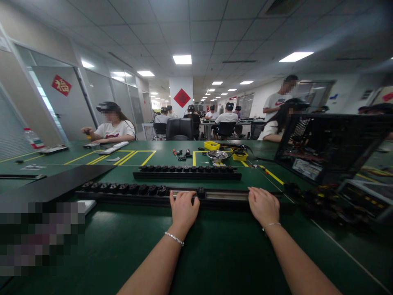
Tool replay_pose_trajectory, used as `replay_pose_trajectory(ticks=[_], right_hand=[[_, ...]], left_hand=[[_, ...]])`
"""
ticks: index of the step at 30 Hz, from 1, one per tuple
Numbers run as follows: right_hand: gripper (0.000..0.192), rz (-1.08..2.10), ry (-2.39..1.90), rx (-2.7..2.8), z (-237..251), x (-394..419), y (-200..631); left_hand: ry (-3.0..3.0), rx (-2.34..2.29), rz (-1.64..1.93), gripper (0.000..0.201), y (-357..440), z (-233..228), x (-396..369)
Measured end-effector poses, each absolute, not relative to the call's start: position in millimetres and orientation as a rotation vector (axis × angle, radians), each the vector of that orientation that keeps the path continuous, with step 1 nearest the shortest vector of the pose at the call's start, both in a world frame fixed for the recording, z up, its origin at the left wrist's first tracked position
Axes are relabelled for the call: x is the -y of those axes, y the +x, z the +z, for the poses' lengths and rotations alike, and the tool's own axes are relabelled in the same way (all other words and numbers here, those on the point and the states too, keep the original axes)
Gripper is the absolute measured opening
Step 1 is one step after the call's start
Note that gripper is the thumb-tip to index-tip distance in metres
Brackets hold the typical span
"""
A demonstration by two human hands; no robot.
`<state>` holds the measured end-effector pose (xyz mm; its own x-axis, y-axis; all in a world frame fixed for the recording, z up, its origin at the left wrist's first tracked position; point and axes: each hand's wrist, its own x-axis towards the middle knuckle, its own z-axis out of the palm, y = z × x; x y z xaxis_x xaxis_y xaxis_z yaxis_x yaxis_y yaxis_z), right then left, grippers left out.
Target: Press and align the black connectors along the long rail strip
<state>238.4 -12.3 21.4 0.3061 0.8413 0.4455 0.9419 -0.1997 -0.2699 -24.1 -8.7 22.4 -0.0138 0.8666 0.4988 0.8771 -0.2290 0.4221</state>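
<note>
A long black power strip [123, 198] lies across the table before me, a row of round black socket modules [132, 188] filling its left part. One separate socket module [201, 192] sits further right, with bare metallic channel on either side. My left hand [184, 208] has its fingers bent over the strip just left of this module, its thumb close to it. Near the strip's right end, my right hand [264, 205] is curled over the edge; its fingertips are partly hidden. Behind lies a second, shorter power strip [187, 175] lined with similar modules.
An open computer case [334, 143] stands at right, beside dark cables [331, 207] and a power supply [368, 198]. Further back are a metal bowl [217, 155] and yellow bins [211, 145]. A black panel [61, 184] lies left. A co-worker [113, 127] sits across the table.
</note>
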Motion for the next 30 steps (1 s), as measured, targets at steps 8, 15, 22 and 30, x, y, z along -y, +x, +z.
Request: replay_pose_trajectory(ticks=[8, 15, 22, 30], right_hand=[[0.049, -0.285, -2.073, 1.579, 17, 9, 242], [0.047, -0.313, -2.025, 1.586, 20, 13, 234], [0.041, -0.178, -1.560, 2.072, 22, 20, 169], [0.043, -0.209, -1.580, 2.182, 19, 24, 139]], left_hand=[[-2.254, 1.878, -1.093, 0.024, -26, 18, 6], [-2.286, 1.817, -1.080, 0.026, -26, 19, 5], [-2.282, 1.814, -1.070, 0.026, -24, 19, 6], [-2.268, 1.851, -1.012, 0.027, -22, 20, 6]])
